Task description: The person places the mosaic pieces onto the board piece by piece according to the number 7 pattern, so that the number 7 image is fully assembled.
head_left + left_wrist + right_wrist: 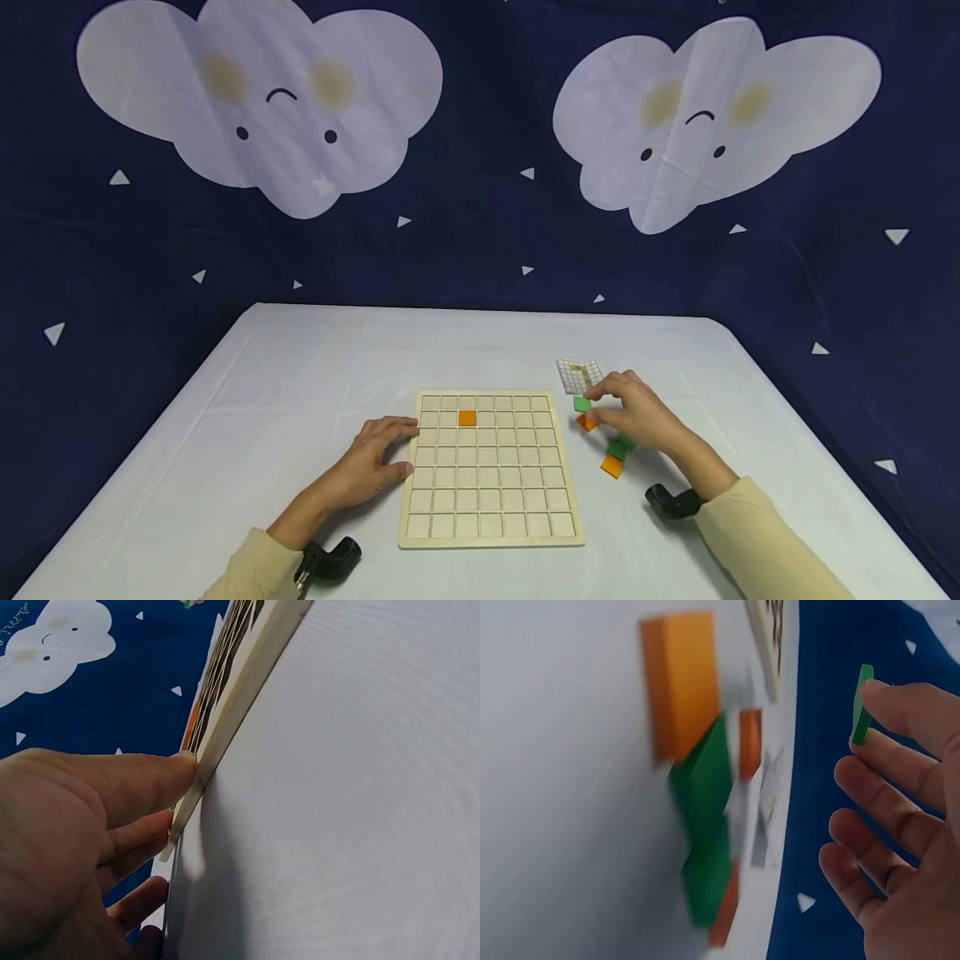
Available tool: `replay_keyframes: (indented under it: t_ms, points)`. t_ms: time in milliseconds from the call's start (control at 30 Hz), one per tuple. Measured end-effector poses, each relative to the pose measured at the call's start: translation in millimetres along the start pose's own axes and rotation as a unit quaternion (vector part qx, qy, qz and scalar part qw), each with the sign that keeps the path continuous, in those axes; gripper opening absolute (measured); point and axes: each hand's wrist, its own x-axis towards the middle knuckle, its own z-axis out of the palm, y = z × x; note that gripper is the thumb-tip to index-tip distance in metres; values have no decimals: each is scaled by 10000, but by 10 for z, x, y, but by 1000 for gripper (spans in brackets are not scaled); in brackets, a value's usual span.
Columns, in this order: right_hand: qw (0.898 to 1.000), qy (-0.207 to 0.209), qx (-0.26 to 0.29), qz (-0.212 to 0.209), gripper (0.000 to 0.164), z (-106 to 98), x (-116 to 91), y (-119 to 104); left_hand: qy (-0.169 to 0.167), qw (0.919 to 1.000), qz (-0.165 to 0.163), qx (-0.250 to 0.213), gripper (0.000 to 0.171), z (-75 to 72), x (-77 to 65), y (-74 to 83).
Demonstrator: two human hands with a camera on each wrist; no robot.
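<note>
My right hand (633,414) pinches a green square tile (862,705) between thumb and index finger, held above the table; its other fingers are loosely bent. Along the left edge of the wooden grid board (477,477), my left hand (367,463) rests with thumb and fingertips touching the frame, fingers relaxed. One orange tile (467,418) sits in a cell of the board's second row. Below the right hand lie loose tiles: an orange one (586,422) near the card, then green tiles (618,449) and another orange tile (612,467) closer to me.
A small printed card (576,378) with a gridded pattern lies beyond the board's upper right corner. White cloth covers the table (337,358). Behind it hangs a dark blue backdrop (480,242) with clouds. A black wrist device (330,561) is on each arm.
</note>
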Motion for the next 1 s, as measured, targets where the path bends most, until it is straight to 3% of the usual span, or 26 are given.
replay_keyframes:
  t_ms: [1000]
  points:
    - [9993, -23, 228, -290, 23, 234, 165, -631, -11, 10000, 24, 33, 47, -15, 3, 0]
